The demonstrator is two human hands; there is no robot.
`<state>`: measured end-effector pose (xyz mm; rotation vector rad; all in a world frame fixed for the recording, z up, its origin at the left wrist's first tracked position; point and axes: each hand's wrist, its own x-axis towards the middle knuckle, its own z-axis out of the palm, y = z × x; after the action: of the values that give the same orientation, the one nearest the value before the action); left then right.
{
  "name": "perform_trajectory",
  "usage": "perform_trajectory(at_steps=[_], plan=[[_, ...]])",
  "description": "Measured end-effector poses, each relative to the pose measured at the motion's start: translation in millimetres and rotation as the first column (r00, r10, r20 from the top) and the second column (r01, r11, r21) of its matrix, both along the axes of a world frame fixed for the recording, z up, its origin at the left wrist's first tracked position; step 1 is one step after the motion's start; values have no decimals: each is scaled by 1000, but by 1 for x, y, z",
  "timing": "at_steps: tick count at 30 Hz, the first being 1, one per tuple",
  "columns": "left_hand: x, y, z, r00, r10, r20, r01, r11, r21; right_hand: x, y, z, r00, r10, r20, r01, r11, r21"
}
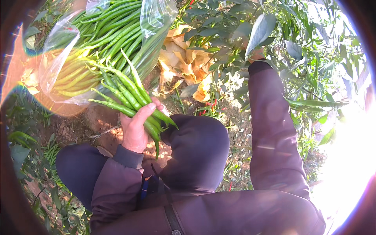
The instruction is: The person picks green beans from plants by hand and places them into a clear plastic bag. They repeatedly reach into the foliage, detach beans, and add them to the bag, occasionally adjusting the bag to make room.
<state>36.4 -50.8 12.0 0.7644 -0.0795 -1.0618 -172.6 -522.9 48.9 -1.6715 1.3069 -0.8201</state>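
Note:
My left hand (136, 129) is closed around a bunch of long green chili peppers (129, 91), their stems pointing up and left and several tips hanging below the fingers. Just beyond it lies a clear plastic bag (154, 41) filled with many more green chilies (117, 32). My right arm reaches up into leafy pepper plants (223, 26). Of my right hand (256, 54) only a little skin near the cuff shows; leaves cover its fingers, so whether it holds anything is hidden. A long green chili (317, 103) hangs beside my right sleeve.
Crumpled, dry brownish sheet material (188, 58) lies between bag and plants. Small red chilies (210, 107) are near the ground beyond my knee (196, 147). More green chilies (51, 154) lie by my other knee. Leafy plants stand on both sides; strong glare covers the right edge.

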Motion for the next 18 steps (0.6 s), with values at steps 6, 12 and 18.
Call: perform_trajectory(at_steps=[6, 12, 18], plan=[[-3, 2, 1, 1000, -8, 10, 8, 1000, -3, -17, 89, 74, 973, 162, 163, -199, 951, 239], [-3, 6, 5, 998, -1, 66, 3, 1000, -24, -3, 222, 146, 891, -122, 438, -118, 869, 481], [-3, 10, 17, 998, -1, 61, 5, 999, -53, 7, 348, 200, 883, 22, 469, -233, 888, 397]])
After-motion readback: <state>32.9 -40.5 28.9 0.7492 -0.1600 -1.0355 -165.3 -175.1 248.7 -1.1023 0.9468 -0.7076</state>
